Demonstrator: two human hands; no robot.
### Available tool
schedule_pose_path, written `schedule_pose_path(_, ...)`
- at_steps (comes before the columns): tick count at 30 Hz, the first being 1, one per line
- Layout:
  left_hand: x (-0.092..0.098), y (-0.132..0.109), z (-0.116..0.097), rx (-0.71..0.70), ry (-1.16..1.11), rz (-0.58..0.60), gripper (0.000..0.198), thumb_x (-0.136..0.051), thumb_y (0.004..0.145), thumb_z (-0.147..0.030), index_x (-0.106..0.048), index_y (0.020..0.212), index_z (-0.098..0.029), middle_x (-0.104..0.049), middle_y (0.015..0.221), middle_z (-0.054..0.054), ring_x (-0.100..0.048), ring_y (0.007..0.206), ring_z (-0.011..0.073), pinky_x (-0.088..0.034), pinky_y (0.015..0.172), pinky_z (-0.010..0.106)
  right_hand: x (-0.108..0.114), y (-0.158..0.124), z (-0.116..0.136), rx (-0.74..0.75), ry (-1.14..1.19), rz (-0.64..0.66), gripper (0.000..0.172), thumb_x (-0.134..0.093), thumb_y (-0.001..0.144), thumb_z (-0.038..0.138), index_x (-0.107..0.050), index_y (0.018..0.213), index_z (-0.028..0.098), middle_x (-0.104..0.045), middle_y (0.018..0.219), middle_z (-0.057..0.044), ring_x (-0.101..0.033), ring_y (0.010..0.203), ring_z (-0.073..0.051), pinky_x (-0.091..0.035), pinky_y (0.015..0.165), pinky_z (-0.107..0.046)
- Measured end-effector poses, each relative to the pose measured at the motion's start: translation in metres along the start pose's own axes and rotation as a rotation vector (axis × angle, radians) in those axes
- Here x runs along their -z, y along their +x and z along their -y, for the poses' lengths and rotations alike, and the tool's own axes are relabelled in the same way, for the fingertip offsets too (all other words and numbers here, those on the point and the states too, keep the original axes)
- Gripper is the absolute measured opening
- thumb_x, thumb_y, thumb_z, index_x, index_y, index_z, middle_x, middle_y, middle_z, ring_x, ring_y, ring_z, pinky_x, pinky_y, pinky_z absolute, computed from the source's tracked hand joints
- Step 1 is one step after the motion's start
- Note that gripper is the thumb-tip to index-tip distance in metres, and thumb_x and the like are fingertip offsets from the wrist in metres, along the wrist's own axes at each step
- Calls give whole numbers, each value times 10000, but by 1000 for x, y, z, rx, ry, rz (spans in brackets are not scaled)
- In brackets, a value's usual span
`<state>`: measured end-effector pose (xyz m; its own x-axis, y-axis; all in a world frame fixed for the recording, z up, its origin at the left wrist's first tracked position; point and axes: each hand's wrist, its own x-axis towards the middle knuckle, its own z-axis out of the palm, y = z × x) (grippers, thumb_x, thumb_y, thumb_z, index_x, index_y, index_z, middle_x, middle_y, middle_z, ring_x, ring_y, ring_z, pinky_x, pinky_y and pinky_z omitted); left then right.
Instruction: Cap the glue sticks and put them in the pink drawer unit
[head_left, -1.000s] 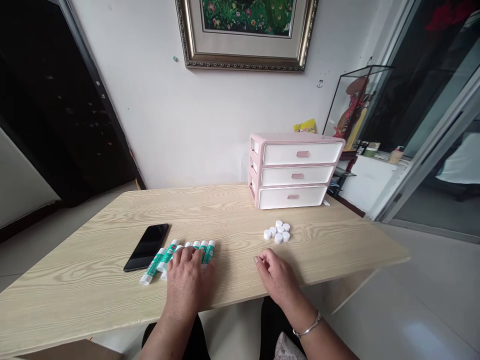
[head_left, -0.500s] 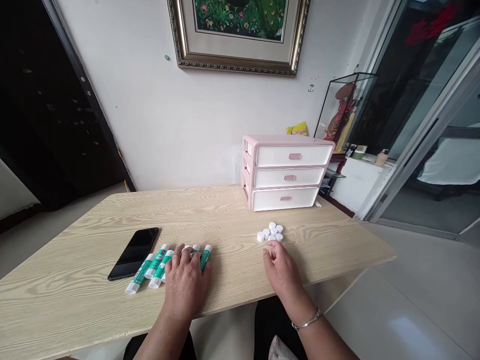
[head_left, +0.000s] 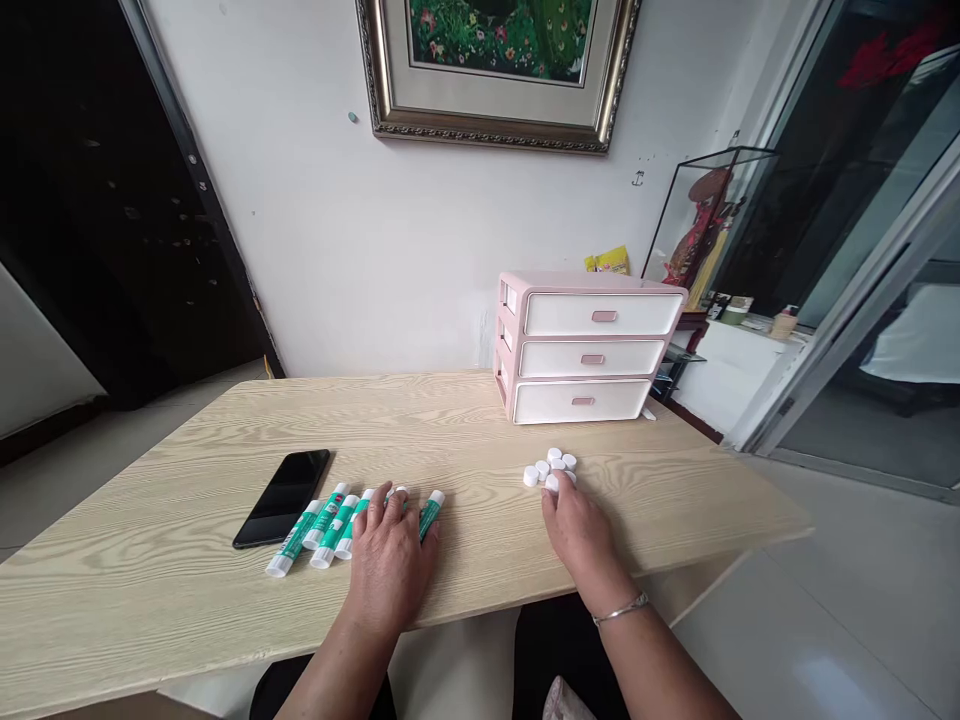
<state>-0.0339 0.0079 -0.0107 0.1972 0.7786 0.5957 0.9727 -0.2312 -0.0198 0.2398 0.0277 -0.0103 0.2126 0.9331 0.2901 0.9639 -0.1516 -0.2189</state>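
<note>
Several green-and-white glue sticks [head_left: 337, 530] lie side by side at a slant, left of centre on the table. My left hand [head_left: 394, 560] rests over the right part of the row, fingers lying across the sticks and thumb apart, hiding some of them. One stick [head_left: 431, 512] shows just beyond that thumb. To the right, small round white caps [head_left: 543, 468] sit in a loose cluster. My right hand [head_left: 579, 530], with a bracelet at the wrist, is at the cluster's near side, its bent fingers and thumb closed on the nearest white cap [head_left: 553, 482].
A black phone [head_left: 281, 498] lies on the wooden table [head_left: 375, 420], beside the leftmost sticks. At the back right stands a pink-and-white drawer unit [head_left: 592, 345], with a yellow packet [head_left: 609, 261] behind its top. The table's near edge runs below both forearms.
My right hand has moved up to the caps, and its fingers now cover part of the cluster. My left hand stays on the glue sticks. The whole view has shifted slightly.
</note>
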Motion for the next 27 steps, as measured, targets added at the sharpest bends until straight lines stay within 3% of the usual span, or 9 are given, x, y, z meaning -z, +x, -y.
schedule_pose_path(5,-7,-2,3,-27,-110,-42,174,-622,944,-276,-715,1063,-189,-716,1188,143,-567,1241,378,-480,950,516,-1,-5,-5,39,102,-29,180,-518,1002,287,-602,1122,182,-740,872,-91,-699,769,-244,-356,606,-306)
schedule_pose_path(9,-10,-6,1,-67,-389,-68,183,-571,975,-262,-640,1134,-202,-695,1142,132,-620,1115,321,-497,947,488,5,-17,1,48,515,-68,202,-538,968,380,-567,1073,209,-640,696,-9,-615,645,-211,-383,604,-304)
schedule_pose_path(12,-6,-6,-9,-67,-713,57,216,-504,1015,-294,-571,1205,-218,-658,1154,116,-627,1053,260,-508,919,418,9,-25,18,107,932,-80,274,-529,956,487,-548,1035,225,-544,648,38,-533,596,-175,-413,595,-288)
schedule_pose_path(16,5,0,-21,59,-1050,291,227,-491,1024,-391,-536,1165,-220,-619,1011,53,-579,896,198,-488,809,335,9,-31,42,146,1305,-32,326,-565,951,534,-578,1041,221,-587,779,6,-556,719,-165,-473,678,-278)
schedule_pose_path(20,9,7,-19,164,-1183,407,209,-546,989,-413,-530,1046,-213,-534,902,2,-495,822,170,-443,767,303,-1,-32,53,147,1392,54,331,-581,973,516,-612,1115,218,-603,840,-7,-558,770,-158,-481,717,-269)
schedule_pose_path(27,4,5,-16,160,-1194,465,191,-557,976,-382,-518,1054,-212,-547,926,4,-486,856,174,-407,795,304,-13,-37,52,248,1316,102,309,-514,1033,463,-585,1219,227,-642,1039,-54,-590,961,-183,-497,849,-288)
